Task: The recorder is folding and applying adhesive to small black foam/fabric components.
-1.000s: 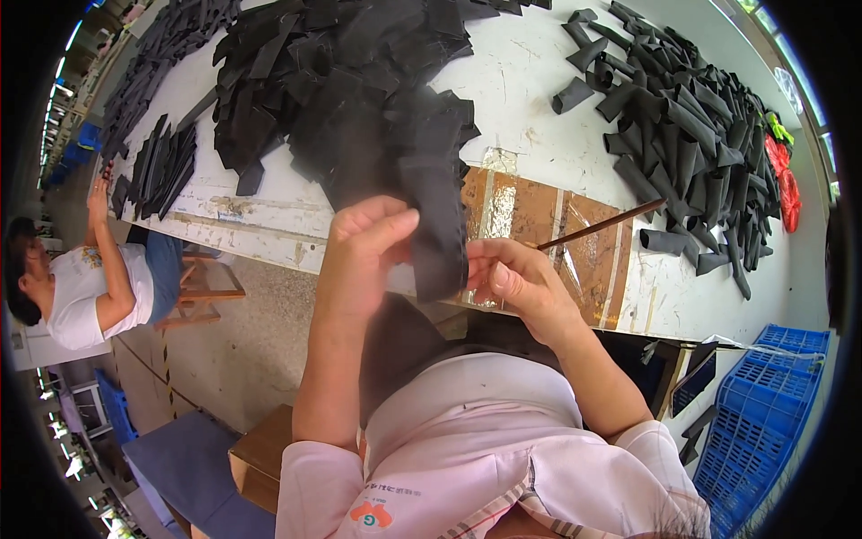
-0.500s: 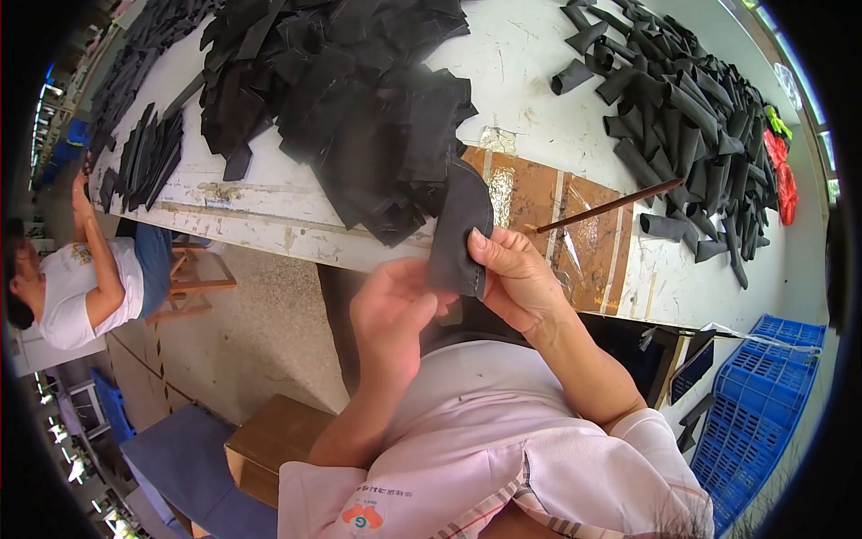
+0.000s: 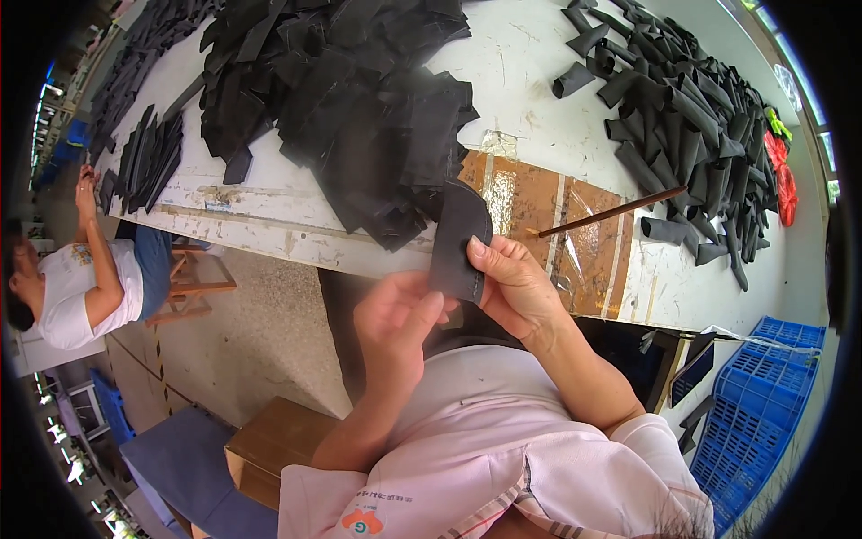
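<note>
The right hand point(image 3: 516, 280) pinches a black cloth strip with a stitched right edge point(image 3: 458, 241) between thumb and fingers; the left hand point(image 3: 393, 316) is curled at its near left corner, and I cannot tell whether it grips there. The strip is held at the near edge of the scuffed white table point(image 3: 516, 81). It looks sewn but not yet opened out; judging by the piles, plenty is left in the big heap of flat black cloth pieces point(image 3: 346, 126), while the dark grey cloth tubes point(image 3: 687, 135) on the right seem done
</note>
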Action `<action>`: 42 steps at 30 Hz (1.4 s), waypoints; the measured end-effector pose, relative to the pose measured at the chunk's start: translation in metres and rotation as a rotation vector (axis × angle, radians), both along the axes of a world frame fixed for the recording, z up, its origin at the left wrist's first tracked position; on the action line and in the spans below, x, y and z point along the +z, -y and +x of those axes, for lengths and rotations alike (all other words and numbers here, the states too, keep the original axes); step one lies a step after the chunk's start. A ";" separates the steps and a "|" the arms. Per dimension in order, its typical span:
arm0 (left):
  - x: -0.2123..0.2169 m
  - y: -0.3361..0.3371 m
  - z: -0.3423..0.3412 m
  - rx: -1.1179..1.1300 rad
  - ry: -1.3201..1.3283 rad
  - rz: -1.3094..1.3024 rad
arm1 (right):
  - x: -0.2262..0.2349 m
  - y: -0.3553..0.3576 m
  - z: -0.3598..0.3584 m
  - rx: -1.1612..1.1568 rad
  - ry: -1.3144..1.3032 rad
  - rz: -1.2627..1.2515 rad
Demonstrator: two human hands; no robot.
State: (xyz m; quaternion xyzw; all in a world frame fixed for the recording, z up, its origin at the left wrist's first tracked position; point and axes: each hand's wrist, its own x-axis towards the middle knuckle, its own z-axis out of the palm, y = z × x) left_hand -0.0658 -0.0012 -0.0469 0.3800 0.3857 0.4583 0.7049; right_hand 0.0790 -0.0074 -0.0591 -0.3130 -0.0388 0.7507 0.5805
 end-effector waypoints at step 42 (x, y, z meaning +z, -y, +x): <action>0.012 -0.009 0.014 -0.093 -0.058 -0.103 | 0.006 0.010 -0.012 -0.117 -0.020 -0.011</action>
